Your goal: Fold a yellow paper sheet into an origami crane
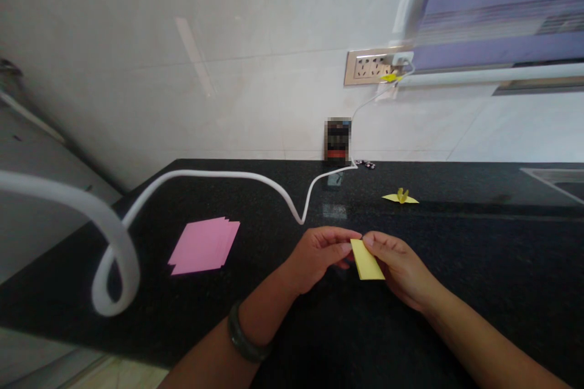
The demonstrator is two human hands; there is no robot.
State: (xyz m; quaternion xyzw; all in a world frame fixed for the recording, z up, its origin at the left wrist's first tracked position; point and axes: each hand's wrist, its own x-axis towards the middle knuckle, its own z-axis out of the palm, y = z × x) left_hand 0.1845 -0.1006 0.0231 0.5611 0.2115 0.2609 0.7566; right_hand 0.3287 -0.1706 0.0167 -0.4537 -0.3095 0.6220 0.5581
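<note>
Between my two hands is a folded piece of yellow paper (367, 261), held a little above the dark countertop. My left hand (322, 253) pinches its upper left corner between thumb and fingers, and a dark bangle circles that wrist. On the other side, my right hand (401, 264) grips the upper right edge, with the thumb on top and the other fingers partly hidden behind the paper. Beyond the right hand lies a small folded yellow paper figure (401, 197) with two pointed ends. A loose stack of pink paper sheets (203, 247) rests to the left.
A thick white cable (214, 174) runs across the black countertop (274, 340) and loops close to the camera at left. A phone-like device (337, 141), blurred out, leans against the tiled wall. The wall socket (369, 67) holds a white plug. A sink edge (552, 177) shows far right.
</note>
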